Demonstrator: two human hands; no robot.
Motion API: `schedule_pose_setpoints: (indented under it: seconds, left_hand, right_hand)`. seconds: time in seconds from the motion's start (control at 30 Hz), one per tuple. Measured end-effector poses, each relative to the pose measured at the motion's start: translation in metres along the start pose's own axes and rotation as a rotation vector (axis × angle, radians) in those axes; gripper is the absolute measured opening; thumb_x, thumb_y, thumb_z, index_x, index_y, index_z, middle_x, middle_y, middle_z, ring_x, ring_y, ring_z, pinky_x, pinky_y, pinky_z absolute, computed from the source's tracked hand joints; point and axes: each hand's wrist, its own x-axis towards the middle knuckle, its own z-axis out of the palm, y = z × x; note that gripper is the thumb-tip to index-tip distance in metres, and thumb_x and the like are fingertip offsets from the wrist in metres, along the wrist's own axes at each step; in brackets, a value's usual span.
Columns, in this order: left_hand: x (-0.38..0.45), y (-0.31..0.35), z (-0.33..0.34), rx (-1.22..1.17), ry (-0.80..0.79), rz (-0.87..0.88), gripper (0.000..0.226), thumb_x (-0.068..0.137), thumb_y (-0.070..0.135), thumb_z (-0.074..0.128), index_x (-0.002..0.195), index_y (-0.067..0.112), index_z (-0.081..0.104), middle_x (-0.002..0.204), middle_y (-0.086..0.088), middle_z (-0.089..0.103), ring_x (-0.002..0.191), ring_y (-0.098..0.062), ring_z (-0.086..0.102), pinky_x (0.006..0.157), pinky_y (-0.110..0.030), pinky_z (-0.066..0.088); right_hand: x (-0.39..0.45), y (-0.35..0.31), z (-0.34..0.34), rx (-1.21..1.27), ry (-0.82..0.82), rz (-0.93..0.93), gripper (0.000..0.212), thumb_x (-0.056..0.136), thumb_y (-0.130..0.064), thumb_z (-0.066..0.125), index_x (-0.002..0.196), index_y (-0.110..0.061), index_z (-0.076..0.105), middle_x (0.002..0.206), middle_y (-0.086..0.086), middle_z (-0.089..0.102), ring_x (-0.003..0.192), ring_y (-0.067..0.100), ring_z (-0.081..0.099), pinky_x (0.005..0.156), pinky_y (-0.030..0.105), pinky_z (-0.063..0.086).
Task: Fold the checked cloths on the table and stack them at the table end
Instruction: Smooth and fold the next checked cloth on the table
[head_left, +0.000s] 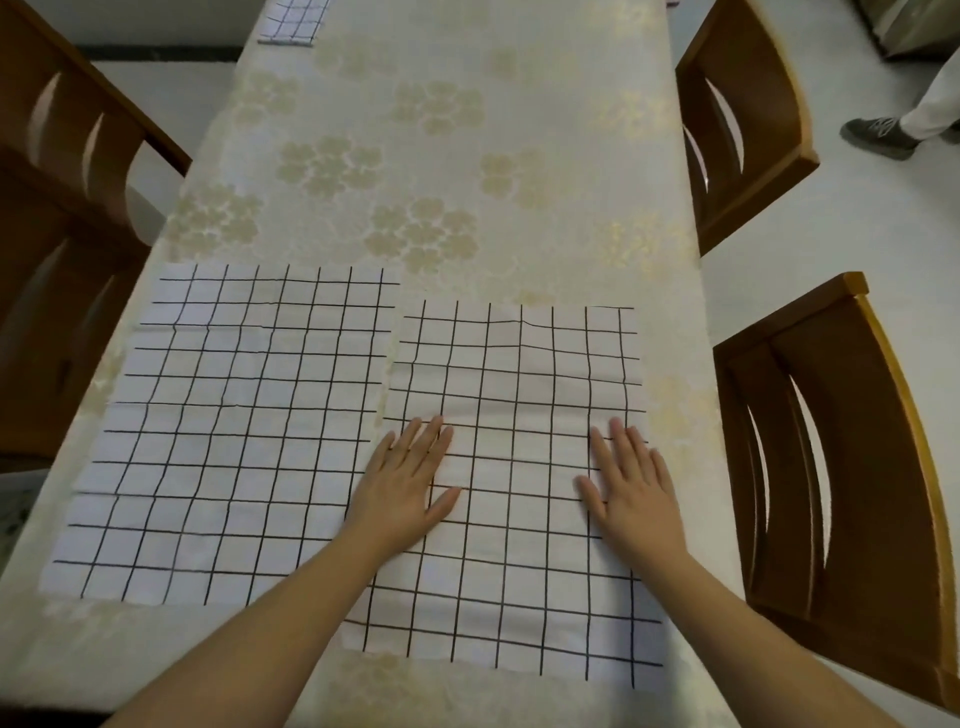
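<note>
Two white cloths with a black check lie flat and unfolded side by side on the near part of the table. My left hand (408, 480) rests flat, fingers straight, on the left part of the right cloth (519, 395). On that cloth's right part my right hand (631, 488) lies flat as well. The left cloth (234, 426) is untouched. A folded checked cloth (292, 21) sits at the far end of the table, partly cut off by the top of the view.
The table (441, 156) wears a cream cloth with a pale flower pattern. Wooden chairs stand at the left (67, 197) and at the right (737, 124) (841, 467). Another person's shoe and trouser leg (883, 130) show at the upper right.
</note>
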Motion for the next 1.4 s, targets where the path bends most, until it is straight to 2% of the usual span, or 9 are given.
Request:
schedule_pose_setpoints:
  seconds: [0.13,0.27,0.43,0.67,0.93,1.07,1.27,1.33,1.4]
  left_hand:
    - [0.01,0.008,-0.014,-0.06,0.132,0.003,0.062,0.101,0.05,0.025,0.154,0.018,0.026,0.161,-0.005,0.023,0.149,-0.022,0.017,0.12,-0.039,0.007]
    - [0.067,0.032,-0.035,-0.143,0.228,0.037,0.052,0.096,0.025,0.029,0.142,0.008,0.047,0.145,-0.01,0.049,0.136,-0.026,0.043,0.116,-0.04,0.03]
    - [0.12,0.034,-0.033,-0.049,0.055,0.064,0.057,0.099,0.027,0.023,0.155,0.016,0.017,0.163,0.001,0.015,0.15,-0.016,0.01,0.122,-0.038,0.012]
    - [0.126,-0.012,-0.027,-0.009,0.033,-0.006,0.066,0.097,0.062,0.017,0.155,0.038,-0.005,0.163,0.01,-0.011,0.15,-0.012,-0.012,0.122,-0.042,-0.001]
    - [0.129,-0.021,-0.044,-0.022,-0.07,-0.021,0.071,0.095,0.066,0.014,0.153,0.035,-0.014,0.162,0.007,-0.02,0.148,-0.013,-0.019,0.121,-0.043,-0.006]
    - [0.112,0.005,-0.061,-0.086,0.066,-0.039,0.063,0.103,0.043,0.027,0.156,0.021,0.002,0.165,-0.001,-0.002,0.151,-0.016,-0.005,0.122,-0.039,-0.004]
    - [0.019,0.07,-0.013,-0.273,0.283,-0.02,0.059,0.089,-0.001,0.052,0.145,0.01,0.042,0.154,-0.011,0.037,0.143,-0.028,0.032,0.116,-0.044,0.029]
    - [-0.004,0.073,0.006,-0.291,0.268,-0.042,0.056,0.09,-0.001,0.046,0.145,0.009,0.043,0.153,-0.011,0.038,0.142,-0.027,0.034,0.113,-0.046,0.035]
    - [-0.016,0.073,0.013,-0.211,0.159,-0.066,0.053,0.097,0.018,0.034,0.15,0.012,0.033,0.158,-0.008,0.03,0.146,-0.024,0.028,0.114,-0.047,0.033]
  right_hand:
    - [0.016,0.001,-0.012,0.049,0.066,0.012,0.065,0.1,-0.054,0.012,0.156,-0.022,0.012,0.164,0.003,0.008,0.151,0.017,-0.001,0.121,0.034,-0.002]
    - [0.063,-0.049,-0.027,0.129,0.123,-0.094,0.06,0.101,-0.039,0.02,0.155,-0.013,0.017,0.162,0.005,0.013,0.15,0.019,0.007,0.121,0.035,0.004]
    - [0.106,-0.096,-0.018,0.207,0.03,-0.131,0.063,0.098,-0.04,0.01,0.155,-0.015,0.017,0.163,0.004,0.012,0.151,0.018,0.006,0.123,0.037,0.006]
    - [0.136,-0.026,-0.019,0.069,0.027,-0.027,0.065,0.096,-0.057,0.013,0.156,-0.032,0.006,0.164,-0.002,-0.003,0.151,0.016,-0.005,0.122,0.039,-0.001]
    - [0.143,0.006,-0.031,0.025,-0.01,0.019,0.062,0.101,-0.052,0.016,0.156,-0.028,0.001,0.164,-0.001,-0.009,0.15,0.015,-0.009,0.12,0.035,-0.005]
    - [0.12,-0.019,-0.038,0.063,0.08,-0.007,0.06,0.103,-0.041,0.017,0.157,-0.019,0.004,0.164,0.002,-0.004,0.151,0.018,-0.006,0.121,0.036,-0.005]
    - [0.018,-0.09,0.003,0.184,0.138,-0.024,0.056,0.102,-0.029,0.025,0.154,-0.011,0.02,0.162,0.007,0.015,0.15,0.023,0.012,0.121,0.038,0.004]
    - [-0.005,-0.1,0.022,0.152,0.096,0.007,0.056,0.102,-0.032,0.026,0.154,-0.011,0.021,0.162,0.006,0.015,0.15,0.021,0.012,0.121,0.037,0.004]
    - [-0.017,-0.098,0.032,0.113,0.061,0.007,0.059,0.101,-0.039,0.027,0.155,-0.015,0.021,0.162,0.004,0.015,0.15,0.02,0.012,0.121,0.037,0.005]
